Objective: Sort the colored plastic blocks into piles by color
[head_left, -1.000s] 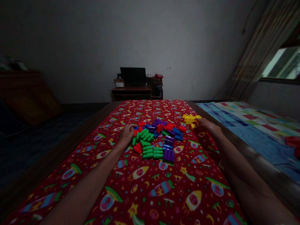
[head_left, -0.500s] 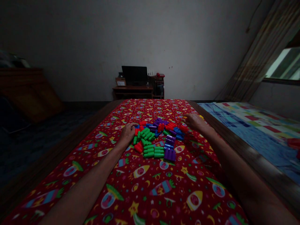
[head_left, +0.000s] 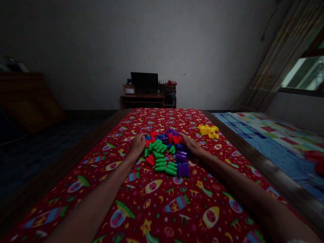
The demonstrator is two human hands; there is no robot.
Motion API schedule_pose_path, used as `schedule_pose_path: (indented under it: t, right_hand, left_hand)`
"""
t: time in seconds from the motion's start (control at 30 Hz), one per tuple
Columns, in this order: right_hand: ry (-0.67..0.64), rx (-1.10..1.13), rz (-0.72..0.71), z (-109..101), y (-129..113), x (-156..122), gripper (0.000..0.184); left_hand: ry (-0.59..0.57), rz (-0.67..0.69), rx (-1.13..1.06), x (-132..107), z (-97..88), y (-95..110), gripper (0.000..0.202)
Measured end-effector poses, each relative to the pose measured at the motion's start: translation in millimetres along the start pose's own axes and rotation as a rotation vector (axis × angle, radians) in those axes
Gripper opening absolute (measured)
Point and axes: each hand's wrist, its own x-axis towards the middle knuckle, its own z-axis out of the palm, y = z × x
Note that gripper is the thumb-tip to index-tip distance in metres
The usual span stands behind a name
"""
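Note:
A heap of small plastic blocks (head_left: 164, 152) in green, red, blue and purple lies on the red patterned cloth (head_left: 162, 202). My left hand (head_left: 138, 144) rests at the heap's left edge, fingers curled against the red and green blocks. My right hand (head_left: 190, 145) lies on the heap's right side, fingers stretched flat over the red, blue and purple blocks. A separate small cluster of yellow blocks (head_left: 209, 131) sits to the right, apart from both hands.
A wooden edge (head_left: 255, 157) borders the cloth on the right, with a blue patchwork sheet (head_left: 273, 141) beyond it. A low desk with a dark screen (head_left: 144, 82) stands at the far wall. A curtain (head_left: 283, 50) hangs by the window.
My right hand has left the yellow blocks at the right and swept left onto the mixed heap, pushing blocks together. My left hand has stayed in place.

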Motion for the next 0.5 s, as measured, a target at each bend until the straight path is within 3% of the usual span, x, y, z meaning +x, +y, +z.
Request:
schedule_pose_path:
  t: [0.1,0.23,0.37,0.5]
  right_hand:
    - [0.079,0.027,-0.043,8.1,-12.3,12.8,0.059]
    - [0.180,-0.077,0.049,-0.4,-4.6,46.9,0.056]
    - [0.007,-0.005,0.193,1.8,7.9,76.9,0.058]
    - [-0.176,0.193,0.080,21.8,3.5,76.6,0.053]
  left_hand:
    - [-0.005,-0.002,-0.015,-0.2,0.0,0.1,0.036]
    - [-0.008,-0.017,-0.023,0.0,0.6,0.4,0.036]
    - [-0.001,-0.045,-0.026,0.6,0.9,0.2,0.039]
    - [0.014,-0.071,-0.041,0.5,-1.9,3.7,0.042]
